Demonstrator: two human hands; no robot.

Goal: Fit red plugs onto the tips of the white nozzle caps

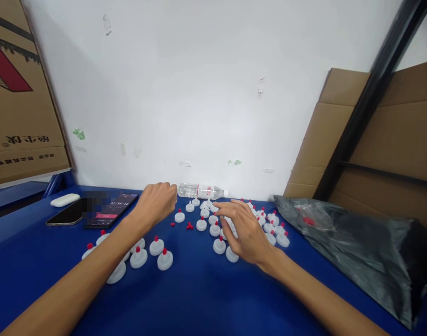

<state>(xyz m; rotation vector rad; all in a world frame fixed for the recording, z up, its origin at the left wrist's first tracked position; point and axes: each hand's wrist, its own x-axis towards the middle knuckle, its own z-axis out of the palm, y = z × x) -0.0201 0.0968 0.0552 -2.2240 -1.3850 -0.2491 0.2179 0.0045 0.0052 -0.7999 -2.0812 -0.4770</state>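
White caps [165, 261] are spread over a blue table [199, 298] in two main groups, one at the near left, partly hidden by the left forearm, and one at the centre right, around and beneath the right hand [246, 229]. Several at the far centre are seen without red tips; loose red pieces [189, 226] are scattered between the groups. The left hand [158, 203] is held above the far left-centre with its fingers curled inward; whether anything is pinched in that grip cannot be told, the back of the hand being turned to view. The right grip is loosely spread, thumb apart from the bent fingers; contact with the caps beneath cannot be confirmed.

Neighbouring caps could be tipped or pushed out of place by the right fingers or wrist, since they are crowded closely there. Near-left caps could be brushed by the left forearm if it were lowered, and the small loose pieces could be rolled away by a passing finger.

The clearly visible caps are stood broad base down, nozzle upward. The axis through each nozzle is vertical; the round base is laid flat, with no long direction across the table.
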